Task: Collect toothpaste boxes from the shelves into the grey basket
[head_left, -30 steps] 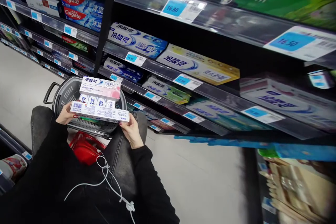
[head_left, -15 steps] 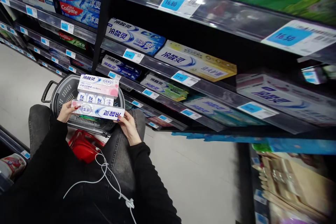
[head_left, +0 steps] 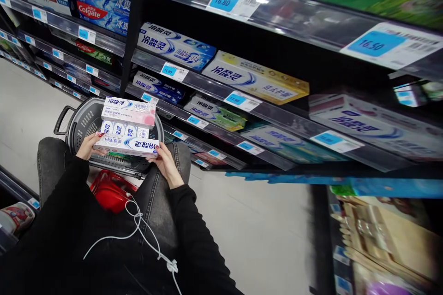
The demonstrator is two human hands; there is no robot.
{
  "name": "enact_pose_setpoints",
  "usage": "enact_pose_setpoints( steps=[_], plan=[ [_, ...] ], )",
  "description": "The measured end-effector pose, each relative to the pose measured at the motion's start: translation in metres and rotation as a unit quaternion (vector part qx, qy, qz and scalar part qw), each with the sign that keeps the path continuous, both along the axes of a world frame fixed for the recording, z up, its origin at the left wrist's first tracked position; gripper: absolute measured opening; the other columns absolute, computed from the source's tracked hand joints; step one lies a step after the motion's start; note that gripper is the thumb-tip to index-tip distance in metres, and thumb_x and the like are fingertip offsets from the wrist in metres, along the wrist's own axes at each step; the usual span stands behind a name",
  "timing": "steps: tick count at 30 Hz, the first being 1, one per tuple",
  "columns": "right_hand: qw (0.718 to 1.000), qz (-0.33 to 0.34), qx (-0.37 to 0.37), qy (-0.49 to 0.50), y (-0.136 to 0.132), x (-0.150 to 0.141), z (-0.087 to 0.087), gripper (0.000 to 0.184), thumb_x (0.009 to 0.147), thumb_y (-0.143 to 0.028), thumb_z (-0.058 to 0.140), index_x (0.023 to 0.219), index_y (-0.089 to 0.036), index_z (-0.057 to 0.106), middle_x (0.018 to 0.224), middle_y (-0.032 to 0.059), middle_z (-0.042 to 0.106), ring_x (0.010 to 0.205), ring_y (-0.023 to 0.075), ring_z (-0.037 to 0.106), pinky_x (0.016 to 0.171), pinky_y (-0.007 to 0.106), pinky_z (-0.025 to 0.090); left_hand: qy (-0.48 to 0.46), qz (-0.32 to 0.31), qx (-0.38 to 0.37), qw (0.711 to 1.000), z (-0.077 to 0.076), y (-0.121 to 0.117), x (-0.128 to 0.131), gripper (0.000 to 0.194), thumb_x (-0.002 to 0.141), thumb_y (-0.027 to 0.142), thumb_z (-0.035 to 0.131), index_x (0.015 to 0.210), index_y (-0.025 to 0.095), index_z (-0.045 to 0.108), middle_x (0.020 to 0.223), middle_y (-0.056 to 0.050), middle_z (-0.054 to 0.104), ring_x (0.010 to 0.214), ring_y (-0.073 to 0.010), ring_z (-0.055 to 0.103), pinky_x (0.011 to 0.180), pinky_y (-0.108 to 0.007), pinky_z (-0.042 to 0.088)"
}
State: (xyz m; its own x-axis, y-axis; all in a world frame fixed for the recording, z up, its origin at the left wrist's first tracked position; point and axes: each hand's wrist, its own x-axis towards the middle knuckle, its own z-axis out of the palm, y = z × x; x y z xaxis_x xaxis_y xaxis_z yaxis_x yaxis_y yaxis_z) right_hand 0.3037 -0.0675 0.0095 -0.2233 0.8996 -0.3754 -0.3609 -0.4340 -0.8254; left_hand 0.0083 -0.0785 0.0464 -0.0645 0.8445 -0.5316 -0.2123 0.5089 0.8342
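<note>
Between both hands I hold a white toothpaste box [head_left: 129,144] with blue lettering, level above a grey shopping basket [head_left: 74,124]. My left hand [head_left: 89,146] grips its left end, thumb on top. Around the right end close the fingers of my right hand [head_left: 165,162]. Just beyond the held box lie more toothpaste boxes: a white and pink one [head_left: 129,111] lengthwise, and several white ends [head_left: 125,129] side by side in front of it. The held box hides part of these and the inside of the basket.
Shelves of toothpaste rise ahead and to the right, with a yellow box [head_left: 256,78] and blue Colgate boxes [head_left: 100,9]. A shelf edge [head_left: 207,71] with price tags runs close by. On my lap are a red pouch [head_left: 112,191] and a white cable [head_left: 138,221].
The held box has turned over about its length, from a barcode side to a face with large blue lettering, then tipped slightly. Both hands keep hold of its ends.
</note>
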Motion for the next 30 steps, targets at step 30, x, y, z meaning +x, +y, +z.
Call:
enact_pose_setpoints(
  steps=[30],
  plan=[
    [0.999, 0.009, -0.029, -0.016, 0.003, -0.005, -0.011, 0.05, 0.068, -0.032, 0.075, 0.114, -0.026, 0.058, 0.086, -0.0012, 0.068, 0.072, 0.0169, 0.068, 0.071, 0.034, 0.059, 0.152, 0.111, 0.029, 0.982, -0.034, 0.012, -0.002, 0.039, 0.08, 0.042, 0.062, 0.105, 0.013, 0.061, 0.071, -0.002, 0.064, 0.053, -0.0132, 0.063, 0.045, -0.021, 0.049]
  ],
)
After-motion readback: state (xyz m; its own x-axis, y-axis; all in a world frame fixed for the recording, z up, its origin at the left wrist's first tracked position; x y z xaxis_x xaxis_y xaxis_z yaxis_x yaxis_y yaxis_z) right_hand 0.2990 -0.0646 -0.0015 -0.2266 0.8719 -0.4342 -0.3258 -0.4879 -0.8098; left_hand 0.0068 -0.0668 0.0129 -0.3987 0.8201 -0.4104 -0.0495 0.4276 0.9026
